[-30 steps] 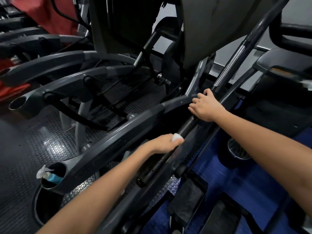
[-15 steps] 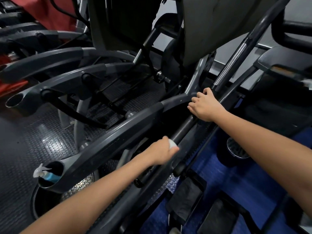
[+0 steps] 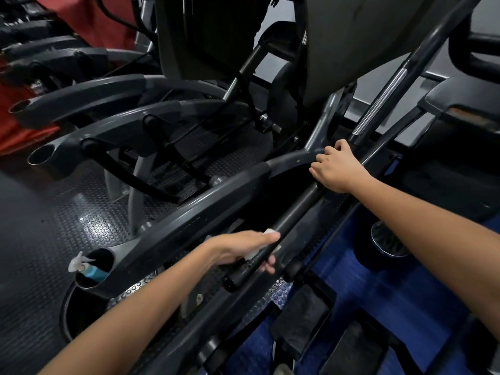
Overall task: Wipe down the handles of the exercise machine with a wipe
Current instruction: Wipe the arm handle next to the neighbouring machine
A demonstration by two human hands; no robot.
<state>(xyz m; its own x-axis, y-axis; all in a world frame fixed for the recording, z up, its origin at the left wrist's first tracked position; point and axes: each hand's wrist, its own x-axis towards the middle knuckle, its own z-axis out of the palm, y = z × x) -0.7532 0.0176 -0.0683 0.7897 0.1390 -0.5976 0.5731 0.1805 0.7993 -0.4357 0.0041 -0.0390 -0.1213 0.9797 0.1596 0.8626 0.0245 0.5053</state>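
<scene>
Handle (image 3: 284, 226): black, slanting up from lower middle toward upper right, beside the grey rail (image 3: 189, 212). At far left, spray bottle (image 3: 86, 267) standing in the cup holder (image 3: 92, 285) at the rail's near end, untouched. Next, left hand (image 3: 243, 250), curled round the handle's lower stretch with the wipe (image 3: 270, 234) pressed between palm and bar, a white corner showing at the fingertips, thumb below the bar. Compared with a second ago, slid down the handle toward its near end cap, the wipe dragged along with it; upper stretch now bare and, by the look of it, already covered. Further right, right hand (image 3: 338, 169), clenched on the bar near where handle meets rail, in much the same spot as before, probably steadying the machine. Meaning for the task: one downward pass nearly at its end on this handle, only the last short piece above the cap left; other handles probably still to be done, none visibly wiped here.
</scene>
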